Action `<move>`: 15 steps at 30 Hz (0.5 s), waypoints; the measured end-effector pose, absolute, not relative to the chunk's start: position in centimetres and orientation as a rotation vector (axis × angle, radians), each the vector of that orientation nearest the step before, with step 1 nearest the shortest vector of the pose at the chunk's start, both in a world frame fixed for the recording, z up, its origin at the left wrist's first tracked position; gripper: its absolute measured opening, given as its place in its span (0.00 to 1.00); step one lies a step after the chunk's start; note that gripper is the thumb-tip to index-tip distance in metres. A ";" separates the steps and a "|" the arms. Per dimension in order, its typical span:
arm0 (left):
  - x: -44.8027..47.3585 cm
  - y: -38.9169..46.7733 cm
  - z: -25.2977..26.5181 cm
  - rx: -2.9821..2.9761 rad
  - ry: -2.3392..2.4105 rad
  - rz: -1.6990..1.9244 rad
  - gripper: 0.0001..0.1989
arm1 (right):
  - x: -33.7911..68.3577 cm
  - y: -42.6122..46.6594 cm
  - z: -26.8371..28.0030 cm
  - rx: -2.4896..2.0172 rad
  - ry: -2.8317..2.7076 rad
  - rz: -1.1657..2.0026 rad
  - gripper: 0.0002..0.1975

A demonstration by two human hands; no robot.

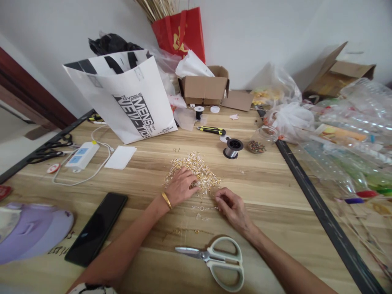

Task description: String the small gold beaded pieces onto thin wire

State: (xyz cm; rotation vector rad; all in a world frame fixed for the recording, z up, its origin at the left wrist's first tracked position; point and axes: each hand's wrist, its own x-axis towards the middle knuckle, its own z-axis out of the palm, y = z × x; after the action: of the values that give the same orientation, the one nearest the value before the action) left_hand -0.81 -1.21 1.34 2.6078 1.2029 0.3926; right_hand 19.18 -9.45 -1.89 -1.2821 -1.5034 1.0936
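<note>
A loose pile of small gold and clear beads or jewelry pieces (pixel 210 177) lies mid-table. My left hand (pixel 181 188), a gold bangle at its wrist, rests on the pile's near side with fingers bent down into it; anything between the fingertips is hidden. To the right, my right hand (pixel 231 205) is closed, thumb against the curled fingers, its hold too small to make out. A pale beaded chain (pixel 202 208) reaches toward the right thumb. Closer to me lie a gold chain (pixel 197 231) and white-handled scissors (pixel 222 261) with the blades pointing left.
Beyond the pile are a wire spool (pixel 232 148), a yellow-black utility knife (pixel 211 130) and a jar of beads (pixel 257 146). A black phone (pixel 96 228) and power strip (pixel 81 156) lie left. A white bag (pixel 128 102) stands behind; plastic bottles (pixel 339 163) crowd the right.
</note>
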 end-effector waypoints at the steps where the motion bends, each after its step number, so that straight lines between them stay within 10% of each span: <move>1: -0.7 -1.3 1.2 2.618 1.207 0.395 0.09 | 19.2 -9.5 -1.9 -1.283 -1.500 1.097 0.10; 15: -0.9 -1.0 1.3 2.640 0.945 0.380 0.06 | 19.2 -9.4 -1.7 -1.293 -1.533 1.096 0.10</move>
State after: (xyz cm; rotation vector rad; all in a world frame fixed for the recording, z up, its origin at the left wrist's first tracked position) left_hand -0.90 -1.02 1.27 2.6401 0.9454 0.3805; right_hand 19.22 -9.41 -1.69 -1.2935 -1.5331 1.0960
